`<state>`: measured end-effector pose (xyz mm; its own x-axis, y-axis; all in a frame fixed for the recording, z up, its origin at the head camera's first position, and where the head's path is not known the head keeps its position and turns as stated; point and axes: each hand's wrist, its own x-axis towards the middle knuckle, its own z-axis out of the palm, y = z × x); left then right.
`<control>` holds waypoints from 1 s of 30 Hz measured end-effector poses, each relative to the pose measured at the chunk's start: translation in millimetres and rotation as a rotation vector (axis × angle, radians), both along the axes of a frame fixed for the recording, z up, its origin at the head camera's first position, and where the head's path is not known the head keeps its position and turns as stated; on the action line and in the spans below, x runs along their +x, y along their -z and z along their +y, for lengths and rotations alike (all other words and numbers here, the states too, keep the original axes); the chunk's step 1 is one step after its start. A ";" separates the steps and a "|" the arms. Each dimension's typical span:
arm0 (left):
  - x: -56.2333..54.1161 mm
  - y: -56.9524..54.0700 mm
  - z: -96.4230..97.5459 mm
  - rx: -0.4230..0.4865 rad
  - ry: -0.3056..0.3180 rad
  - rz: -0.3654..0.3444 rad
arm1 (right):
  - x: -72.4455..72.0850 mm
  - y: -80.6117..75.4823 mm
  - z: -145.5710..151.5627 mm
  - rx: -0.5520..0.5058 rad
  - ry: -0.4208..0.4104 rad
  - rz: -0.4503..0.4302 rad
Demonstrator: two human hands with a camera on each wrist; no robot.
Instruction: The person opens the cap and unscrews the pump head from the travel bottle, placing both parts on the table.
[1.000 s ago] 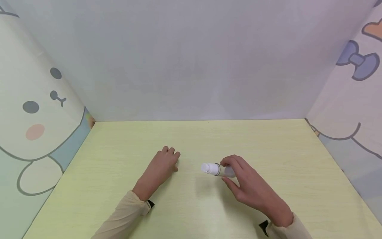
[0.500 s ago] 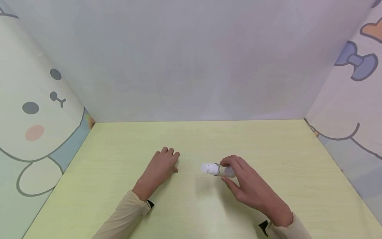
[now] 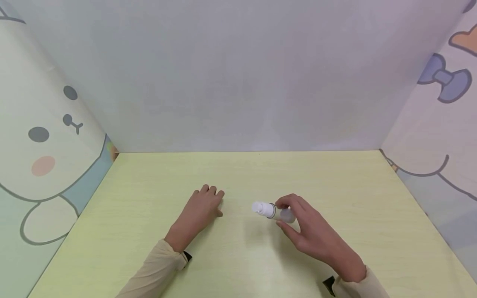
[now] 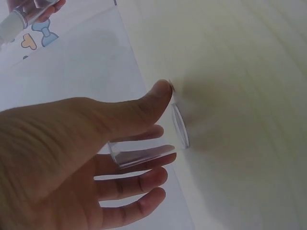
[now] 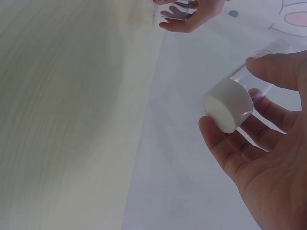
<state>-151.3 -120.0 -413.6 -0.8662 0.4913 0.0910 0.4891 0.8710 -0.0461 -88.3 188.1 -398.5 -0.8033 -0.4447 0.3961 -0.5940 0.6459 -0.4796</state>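
My right hand (image 3: pixel 313 231) grips a small pump bottle (image 3: pixel 279 212) with a white head and a clear body. The bottle is tilted well over above the table, its head pointing left towards my other hand. In the right wrist view its white base (image 5: pixel 228 105) faces the camera, thumb on one side and fingers on the other. My left hand (image 3: pixel 197 209) holds a small clear cup-like cylinder (image 4: pixel 144 155) between thumb and fingers, with one end right at the tabletop. From the head view, this cylinder is mostly hidden behind the hand.
Beneath both hands lies a pale wood-grain table (image 3: pixel 238 265). A plain light wall (image 3: pixel 238 82) rises at its back edge. Side panels with cartoon drawings stand at left (image 3: pixel 41 103) and right (image 3: pixel 428 136).
The pump bottle has tipped very slightly in my right hand, its head end a touch higher in view. My left hand stays almost where it was.
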 end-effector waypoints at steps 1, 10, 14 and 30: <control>0.3 -0.2 -0.3 -0.003 0.002 0.008 | 0.0 -0.1 0.0 0.000 0.000 0.001; 6.0 -5.2 -0.6 -0.034 0.013 0.177 | -0.3 -1.1 -0.3 0.008 0.004 0.029; 11.4 -13.9 3.6 -0.040 0.046 0.275 | -0.3 -1.7 -1.0 0.015 0.008 0.033; 19.7 -23.1 24.1 0.295 0.350 0.461 | 0.5 -5.3 -2.4 -0.007 -0.037 0.043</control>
